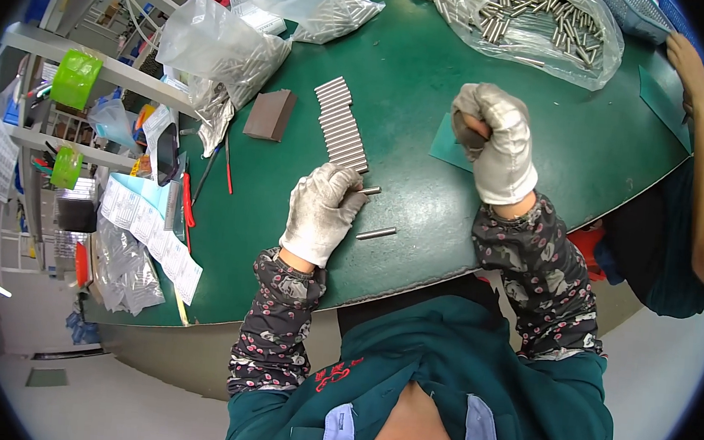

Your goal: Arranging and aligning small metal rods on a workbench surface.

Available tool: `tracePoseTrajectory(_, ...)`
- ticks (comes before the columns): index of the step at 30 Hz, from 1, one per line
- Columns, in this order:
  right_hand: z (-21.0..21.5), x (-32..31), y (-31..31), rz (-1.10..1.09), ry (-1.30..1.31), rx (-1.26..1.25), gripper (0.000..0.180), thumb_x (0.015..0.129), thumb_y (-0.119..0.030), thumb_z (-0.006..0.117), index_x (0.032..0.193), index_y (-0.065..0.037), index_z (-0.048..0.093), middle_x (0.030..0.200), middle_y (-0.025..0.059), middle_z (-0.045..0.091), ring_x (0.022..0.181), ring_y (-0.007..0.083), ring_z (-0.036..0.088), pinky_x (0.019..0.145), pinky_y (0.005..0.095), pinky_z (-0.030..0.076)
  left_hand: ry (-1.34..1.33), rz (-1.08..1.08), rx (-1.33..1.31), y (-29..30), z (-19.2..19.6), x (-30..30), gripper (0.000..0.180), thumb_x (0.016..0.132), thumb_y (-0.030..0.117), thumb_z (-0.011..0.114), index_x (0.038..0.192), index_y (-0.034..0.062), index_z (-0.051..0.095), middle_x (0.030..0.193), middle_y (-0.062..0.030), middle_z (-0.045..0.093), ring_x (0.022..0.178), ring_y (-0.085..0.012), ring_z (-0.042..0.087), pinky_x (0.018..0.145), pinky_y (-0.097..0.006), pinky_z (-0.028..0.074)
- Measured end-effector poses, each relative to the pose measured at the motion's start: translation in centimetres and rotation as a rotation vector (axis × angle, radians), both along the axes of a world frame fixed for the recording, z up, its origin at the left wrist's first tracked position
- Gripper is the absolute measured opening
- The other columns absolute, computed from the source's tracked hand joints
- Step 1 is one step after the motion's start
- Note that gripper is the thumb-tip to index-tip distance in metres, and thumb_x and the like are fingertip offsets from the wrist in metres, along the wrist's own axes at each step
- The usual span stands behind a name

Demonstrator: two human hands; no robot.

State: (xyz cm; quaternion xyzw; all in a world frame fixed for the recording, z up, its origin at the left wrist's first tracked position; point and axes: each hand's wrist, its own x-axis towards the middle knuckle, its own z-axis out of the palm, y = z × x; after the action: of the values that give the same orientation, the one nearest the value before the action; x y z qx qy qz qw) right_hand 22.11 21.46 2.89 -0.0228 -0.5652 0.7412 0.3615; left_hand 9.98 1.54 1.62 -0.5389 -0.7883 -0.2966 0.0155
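Toward the near edge of the table [419, 205], the gloved left hand [320, 211] pinches a short metal pin [372, 190], one end poking out past the fingertips. A loose pin [377, 233] lies just beside, closer to that edge. Beyond the hand, a row of pins [343, 126] runs toward the far edge, a brown block [270, 115] at its left. Nearer the right edge, the gloved right hand [497, 142] is curled closed in front of a green sheet [449, 145]; I can't tell whether it holds anything.
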Motion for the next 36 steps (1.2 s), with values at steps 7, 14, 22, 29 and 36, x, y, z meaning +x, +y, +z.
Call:
tracePoseTrajectory(7, 0.0, 0.1, -2.2, -0.074, -0.019, -0.082, 0.033, 0.085, -0.034, 0.055, 0.080, -0.002, 0.055, 0.060, -0.0049, 0.042, 0.050, 0.0029, 0.033, 0.045, 0.0190, 0.026, -0.191, 0.060, 0.108, -0.6, -1.3, -0.6, 0.017, 0.068, 0.000, 0.066, 0.081, 0.0060, 0.056, 0.073, -0.0069, 0.056, 0.066, -0.0228, 0.057, 0.060, -0.033, 0.046)
tracePoseTrajectory(14, 1.1, -2.9, -6.9, 0.041, -0.114, -0.254, 0.043, 0.089, -0.039, 0.039, 0.056, -0.012, 0.035, 0.047, -0.0021, 0.030, 0.040, 0.0083, 0.027, 0.038, 0.0237, 0.020, -0.173, 0.059, 0.132, -0.7, -1.2, -0.6, 0.018, 0.068, 0.000, 0.066, 0.082, 0.0062, 0.056, 0.076, -0.0071, 0.057, 0.067, -0.0239, 0.057, 0.061, -0.033, 0.046)
tracePoseTrajectory(22, 0.3, -3.1, -4.9, 0.263, 0.002, -0.338, 0.046, 0.087, -0.041, 0.038, 0.052, -0.012, 0.031, 0.045, -0.0010, 0.028, 0.040, 0.0117, 0.026, 0.038, 0.0251, 0.021, 0.107, 0.004, 0.047, -0.4, -0.2, -0.1, 0.022, 0.064, 0.002, 0.070, 0.082, 0.0070, 0.058, 0.077, -0.0071, 0.058, 0.073, -0.0259, 0.058, 0.062, -0.035, 0.046)
tracePoseTrajectory(29, -0.4, -2.7, -5.0, 0.294, -0.010, -0.399, 0.046, 0.087, -0.040, 0.040, 0.052, -0.012, 0.031, 0.045, -0.0004, 0.028, 0.041, 0.0122, 0.027, 0.039, 0.0248, 0.023, 0.107, -0.011, 0.077, -0.3, -0.6, -0.3, 0.023, 0.063, -0.001, 0.068, 0.082, 0.0062, 0.057, 0.079, -0.0069, 0.057, 0.073, -0.0257, 0.056, 0.063, -0.035, 0.045)
tracePoseTrajectory(36, -0.7, -2.7, -5.5, 0.246, -0.023, -0.390, 0.045, 0.087, -0.039, 0.040, 0.053, -0.012, 0.031, 0.046, -0.0004, 0.028, 0.041, 0.0114, 0.027, 0.040, 0.0249, 0.022, 0.115, -0.029, 0.048, -0.1, -0.6, -0.6, 0.024, 0.062, -0.001, 0.069, 0.082, 0.0056, 0.057, 0.077, -0.0072, 0.056, 0.071, -0.0260, 0.056, 0.062, -0.034, 0.045)
